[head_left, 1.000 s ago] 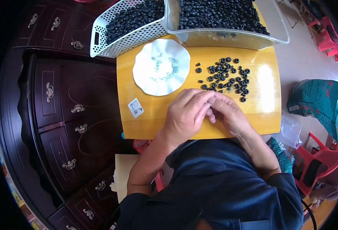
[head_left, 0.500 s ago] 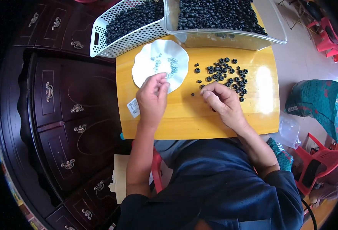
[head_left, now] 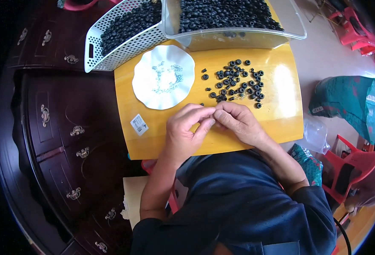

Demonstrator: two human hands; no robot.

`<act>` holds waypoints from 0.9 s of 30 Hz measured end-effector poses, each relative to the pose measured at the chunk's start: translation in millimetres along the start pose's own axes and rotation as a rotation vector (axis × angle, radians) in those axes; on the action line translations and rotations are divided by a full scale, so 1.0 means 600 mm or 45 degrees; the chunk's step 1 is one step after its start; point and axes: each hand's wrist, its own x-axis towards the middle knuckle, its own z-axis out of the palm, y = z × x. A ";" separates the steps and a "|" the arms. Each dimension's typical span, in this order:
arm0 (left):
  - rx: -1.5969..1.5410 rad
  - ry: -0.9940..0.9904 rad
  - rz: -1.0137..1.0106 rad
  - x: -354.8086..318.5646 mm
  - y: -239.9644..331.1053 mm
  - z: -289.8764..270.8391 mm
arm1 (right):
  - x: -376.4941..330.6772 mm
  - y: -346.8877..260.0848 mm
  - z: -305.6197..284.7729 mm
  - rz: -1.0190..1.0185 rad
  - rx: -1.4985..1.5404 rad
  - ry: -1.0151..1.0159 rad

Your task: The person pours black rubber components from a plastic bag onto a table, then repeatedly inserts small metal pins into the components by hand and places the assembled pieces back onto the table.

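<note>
My left hand (head_left: 188,128) and my right hand (head_left: 240,122) meet over the front of the yellow table (head_left: 162,142). Fingertips of both are pinched together and touch; whatever small thing lies between them is too hidden to make out. Just beyond my hands, small black ring-shaped parts (head_left: 226,82) lie loosely scattered, with a few tiny clear bits among them. To the left is a white wavy-rimmed plate (head_left: 141,89) with many tiny clear pieces spread on its middle.
A white perforated basket (head_left: 95,51) and a clear plastic bin (head_left: 238,39), both full of black parts, stand at the table's far side. A printed label (head_left: 139,124) lies front left. Dark drawers (head_left: 53,114) line the left; a teal bag (head_left: 345,100) and red chair (head_left: 357,163) are right.
My left hand has moved from the plate toward the right, and its fingertips now meet those of my right hand. The view has shifted slightly.
</note>
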 end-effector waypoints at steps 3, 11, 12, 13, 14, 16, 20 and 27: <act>0.044 -0.004 0.140 0.000 -0.017 0.009 | -0.010 0.010 -0.002 -0.033 -0.074 0.033; -0.050 -0.155 0.164 0.001 -0.010 0.019 | -0.055 0.008 0.015 0.096 0.090 0.167; -0.030 -0.169 0.210 -0.001 -0.011 0.018 | -0.062 0.007 0.022 0.097 0.175 0.201; -0.043 -0.174 0.221 -0.002 -0.009 0.016 | -0.067 0.006 0.027 0.096 0.259 0.237; -0.135 -0.168 0.185 -0.003 -0.005 0.013 | -0.072 0.003 0.031 0.092 0.251 0.249; -0.235 -0.157 0.154 -0.006 0.000 0.010 | -0.082 -0.005 0.038 0.096 0.418 0.313; -0.269 -0.153 0.171 -0.012 0.008 0.008 | -0.097 0.000 0.039 0.063 0.549 0.337; -0.268 -0.111 0.190 -0.025 0.058 0.032 | -0.140 0.023 0.006 -0.168 0.690 0.285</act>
